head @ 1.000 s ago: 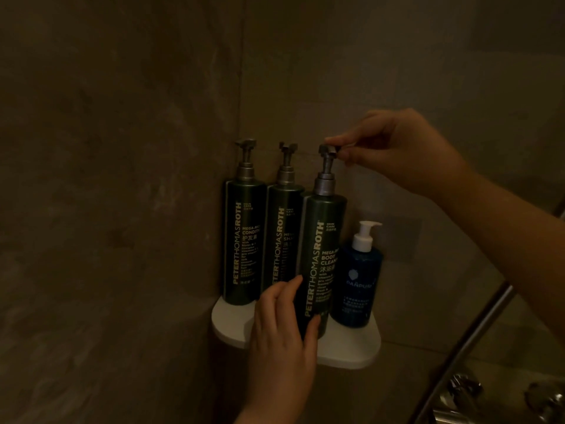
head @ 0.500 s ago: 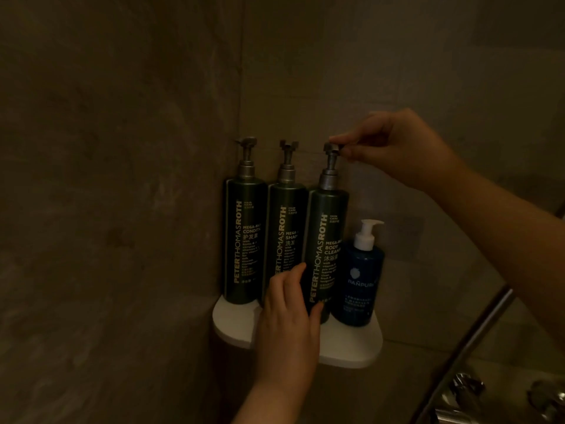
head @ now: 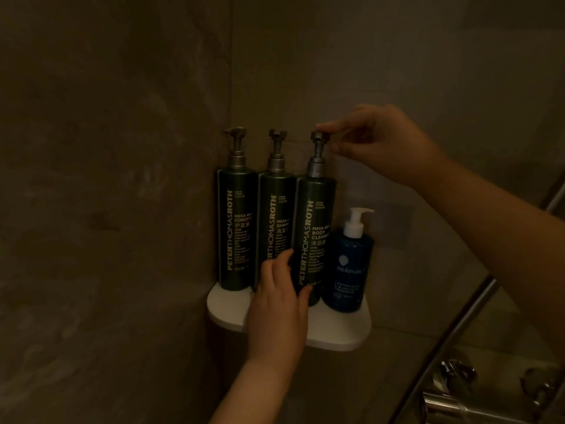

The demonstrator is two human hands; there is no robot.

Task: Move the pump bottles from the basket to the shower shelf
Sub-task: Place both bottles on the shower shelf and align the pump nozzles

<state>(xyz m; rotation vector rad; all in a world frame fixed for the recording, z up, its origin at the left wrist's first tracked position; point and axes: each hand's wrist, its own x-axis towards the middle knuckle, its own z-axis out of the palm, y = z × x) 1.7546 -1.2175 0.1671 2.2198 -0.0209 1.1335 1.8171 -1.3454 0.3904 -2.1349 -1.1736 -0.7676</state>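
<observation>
Three tall dark green pump bottles stand in a row on the white corner shelf: the conditioner bottle at left, the shampoo bottle in the middle, the body cleanser bottle at right. My left hand grips the lower body of the body cleanser bottle. My right hand pinches that bottle's metal pump head. A shorter blue bottle with a white pump stands at the shelf's right end. The basket is out of view.
Dim stone-tiled walls meet in a corner behind the shelf. A slanted metal rail and chrome shower fittings sit at the lower right.
The body cleanser bottle has gone from tilted to upright and back into line with the other two. My left hand slid up its lower body; my right hand stayed on the pump.
</observation>
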